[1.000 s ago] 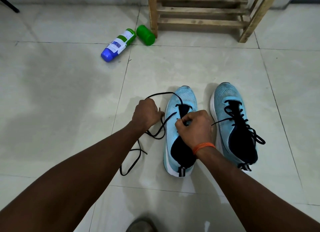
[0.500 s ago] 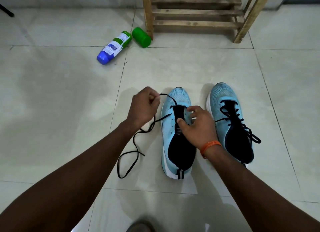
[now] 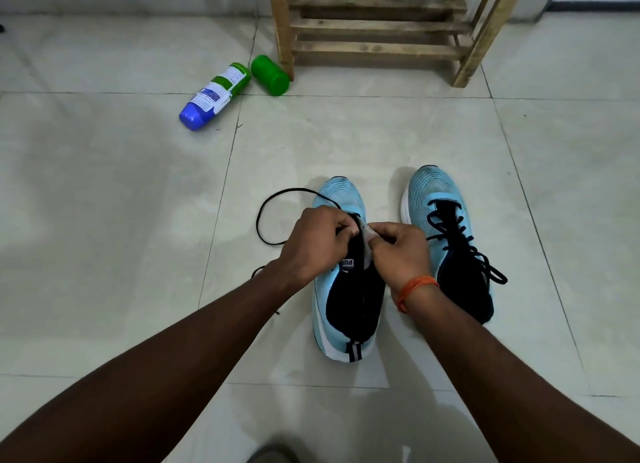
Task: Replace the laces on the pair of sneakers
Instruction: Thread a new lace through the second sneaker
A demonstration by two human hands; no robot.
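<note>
Partly unlaced pale-blue sneaker (image 3: 341, 197), black lace (image 3: 258, 220) loose

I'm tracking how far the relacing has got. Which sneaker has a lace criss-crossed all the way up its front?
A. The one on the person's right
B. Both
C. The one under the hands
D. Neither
A: the right sneaker has a black lace criss-crossed up its front, while on the left sneaker the loose lace loops out over the floor.

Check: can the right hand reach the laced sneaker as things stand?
Probably yes: the right hand sits beside the laced sneaker with nothing between, though it pinches the tongue of the other sneaker.
</note>
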